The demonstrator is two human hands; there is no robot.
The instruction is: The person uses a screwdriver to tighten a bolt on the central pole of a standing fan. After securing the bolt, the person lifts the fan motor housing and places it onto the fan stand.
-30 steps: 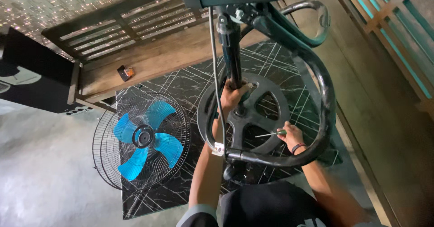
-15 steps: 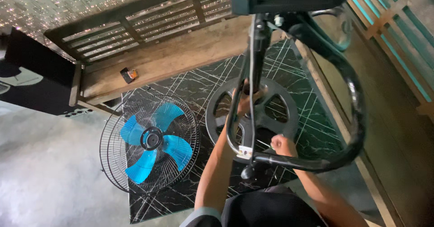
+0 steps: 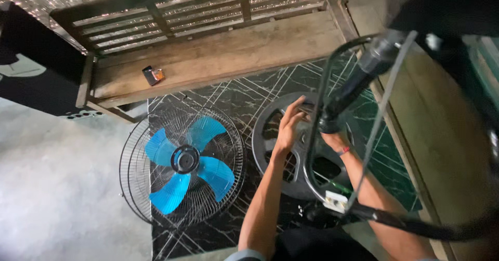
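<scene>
My left hand (image 3: 289, 128) lies flat with fingers apart on the rim of a round black fan base (image 3: 270, 152) that rests on a black marble-patterned mat (image 3: 234, 102). A black fan pole (image 3: 353, 87) rises from the base hub and leans toward the upper right. My right hand (image 3: 337, 139), with a band on its wrist, sits at the foot of that pole; the pole covers its fingers. A curved black bar (image 3: 312, 152) and a grey cable (image 3: 382, 115) cross in front of both arms.
A wire fan grille with blue blades (image 3: 182, 162) lies flat to the left of the base. A wooden slatted bench (image 3: 218, 53) stands behind, with a small dark object (image 3: 153, 75) on its seat. Grey concrete floor (image 3: 57, 188) spreads to the left.
The view has swung, so the pole now leans right. My left hand let go of the pole and spread onto the base. My right hand rose to the pole's foot; the screwdriver is out of sight.
</scene>
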